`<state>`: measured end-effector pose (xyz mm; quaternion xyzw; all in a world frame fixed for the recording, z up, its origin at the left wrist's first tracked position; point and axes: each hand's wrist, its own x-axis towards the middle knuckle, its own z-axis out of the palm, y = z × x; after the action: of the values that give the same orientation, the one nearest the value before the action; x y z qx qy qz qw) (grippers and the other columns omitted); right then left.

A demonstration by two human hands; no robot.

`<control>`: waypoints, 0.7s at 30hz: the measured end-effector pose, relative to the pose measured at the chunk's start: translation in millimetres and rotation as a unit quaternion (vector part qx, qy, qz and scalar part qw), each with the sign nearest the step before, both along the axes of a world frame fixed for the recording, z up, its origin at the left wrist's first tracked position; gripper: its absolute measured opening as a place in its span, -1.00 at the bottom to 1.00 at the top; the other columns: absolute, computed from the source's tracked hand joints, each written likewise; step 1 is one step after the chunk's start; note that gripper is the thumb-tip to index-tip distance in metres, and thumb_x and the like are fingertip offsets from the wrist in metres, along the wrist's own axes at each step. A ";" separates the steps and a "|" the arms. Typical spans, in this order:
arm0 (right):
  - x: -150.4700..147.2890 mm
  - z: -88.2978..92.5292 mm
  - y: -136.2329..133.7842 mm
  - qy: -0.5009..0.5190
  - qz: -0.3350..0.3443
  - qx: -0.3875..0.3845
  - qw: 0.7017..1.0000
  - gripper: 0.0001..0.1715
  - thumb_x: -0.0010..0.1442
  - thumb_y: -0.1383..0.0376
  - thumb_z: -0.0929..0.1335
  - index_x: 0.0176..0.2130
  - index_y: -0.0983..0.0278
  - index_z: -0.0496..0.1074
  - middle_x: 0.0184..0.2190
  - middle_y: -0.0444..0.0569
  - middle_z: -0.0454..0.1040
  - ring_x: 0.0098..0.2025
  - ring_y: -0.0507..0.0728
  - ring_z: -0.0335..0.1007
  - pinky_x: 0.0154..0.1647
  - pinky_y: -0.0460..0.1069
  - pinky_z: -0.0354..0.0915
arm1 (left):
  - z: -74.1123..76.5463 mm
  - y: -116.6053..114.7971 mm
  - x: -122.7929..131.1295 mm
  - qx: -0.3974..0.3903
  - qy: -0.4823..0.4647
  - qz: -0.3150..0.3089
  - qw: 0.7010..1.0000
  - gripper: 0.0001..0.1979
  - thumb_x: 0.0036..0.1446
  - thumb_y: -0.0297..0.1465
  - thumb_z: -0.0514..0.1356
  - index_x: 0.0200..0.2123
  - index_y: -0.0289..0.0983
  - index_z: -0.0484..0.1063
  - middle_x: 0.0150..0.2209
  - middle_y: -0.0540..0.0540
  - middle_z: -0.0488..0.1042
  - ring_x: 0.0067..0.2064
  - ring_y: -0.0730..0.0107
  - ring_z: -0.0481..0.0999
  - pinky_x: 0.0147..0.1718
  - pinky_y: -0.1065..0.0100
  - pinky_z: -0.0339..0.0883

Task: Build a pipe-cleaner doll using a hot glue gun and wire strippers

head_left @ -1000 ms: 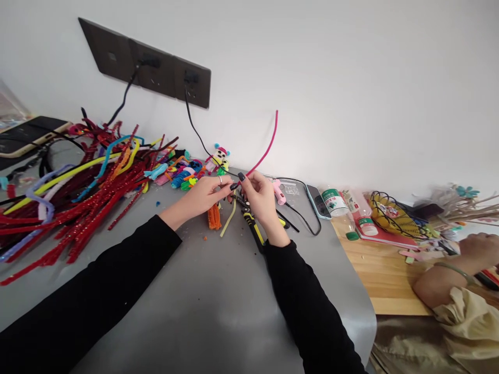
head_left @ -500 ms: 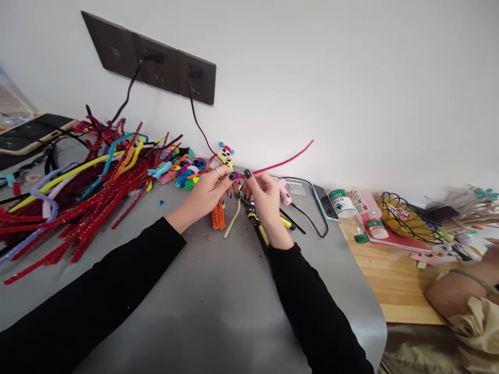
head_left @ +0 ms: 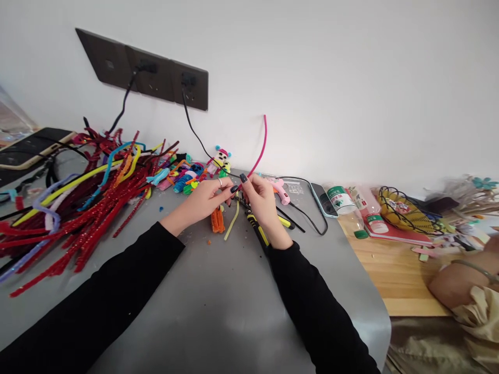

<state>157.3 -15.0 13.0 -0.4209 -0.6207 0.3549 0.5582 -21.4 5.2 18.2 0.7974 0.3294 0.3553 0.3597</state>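
A thin magenta pipe cleaner (head_left: 263,139) is pinched between both hands, its long free end rising up in front of the wall. My left hand (head_left: 208,200) grips it near its lower end with thumb and fingertips. Close beside it, my right hand (head_left: 262,202) pinches it with thumb and forefinger. Beneath the hands lie an orange pipe-cleaner bundle (head_left: 218,221), a pale yellow pipe cleaner (head_left: 233,223) and pliers with black and yellow handles (head_left: 257,228), partly covered by my right hand. A pink glue gun (head_left: 282,192) rests just right of that hand.
A large heap of mostly red pipe cleaners (head_left: 89,202) spreads over the grey table (head_left: 202,311) at left. Small pipe-cleaner figures (head_left: 219,160) stand by the wall. At right are a phone (head_left: 324,200), a bottle (head_left: 343,200), a yellow basket (head_left: 405,210) and another person's arm (head_left: 463,283).
The magenta pipe cleaner's free end has swung from pointing right to pointing upward. Both hands remain together, pinching it. The view has shifted slightly.
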 end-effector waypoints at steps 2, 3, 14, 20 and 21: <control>1.0 0.0 0.0 -0.020 0.005 -0.001 1.000 -0.36 0.28 -0.23 0.35 -0.47 0.19 0.18 -0.55 -0.26 0.10 -0.50 -0.02 -0.02 -0.46 -0.03 -0.04 | 0.8 1.9 -2.0 -0.006 0.022 -0.021 1.000 -0.66 0.38 -0.18 0.06 -0.42 -0.22 0.30 -0.47 0.01 0.41 -0.44 0.38 0.39 -0.43 0.35 0.20; 1.4 0.1 0.1 -0.030 0.008 -0.002 1.000 -0.36 0.29 -0.24 0.33 -0.47 0.19 0.18 -0.54 -0.26 0.09 -0.49 -0.01 -0.03 -0.45 -0.03 -0.05 | 1.0 2.8 -2.8 -0.009 0.031 -0.028 0.999 -0.66 0.38 -0.18 0.06 -0.43 -0.21 0.29 -0.47 0.01 0.40 -0.45 0.39 0.37 -0.44 0.35 0.20; -3.2 1.9 -1.1 0.027 -0.014 0.006 1.000 -0.37 0.29 -0.23 0.36 -0.45 0.18 0.19 -0.58 -0.25 0.16 -0.53 -0.01 0.01 -0.48 -0.04 -0.01 | -6.2 -1.0 2.1 -0.064 -0.082 0.028 0.994 -0.51 0.32 0.11 0.12 -0.29 -0.23 0.38 -0.42 -0.04 0.52 -0.50 0.41 0.42 -0.51 0.38 0.29; -6.2 3.0 -2.0 0.053 -0.004 -0.001 0.999 -0.38 0.23 -0.23 0.41 -0.45 0.18 0.24 -0.57 -0.25 0.21 -0.52 -0.01 0.06 -0.48 -0.05 0.10 | -5.3 -2.6 6.1 -0.072 -0.130 0.043 0.988 -0.50 0.25 0.13 0.21 -0.26 -0.23 0.43 -0.43 -0.03 0.49 -0.51 0.42 0.38 -0.54 0.38 0.29; -6.0 3.6 -2.2 0.056 -0.002 -0.004 0.998 -0.39 0.22 -0.23 0.42 -0.44 0.19 0.28 -0.56 -0.24 0.23 -0.52 -0.01 0.09 -0.48 -0.05 0.11 | -4.7 -2.9 6.8 -0.070 -0.142 0.057 0.986 -0.50 0.26 0.12 0.21 -0.27 -0.23 0.43 -0.43 -0.04 0.48 -0.52 0.43 0.37 -0.55 0.38 0.29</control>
<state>151.2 -17.2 16.6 -0.4038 -0.5863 0.3788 0.5913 -14.6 2.2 13.5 0.6912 0.3441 0.4613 0.4371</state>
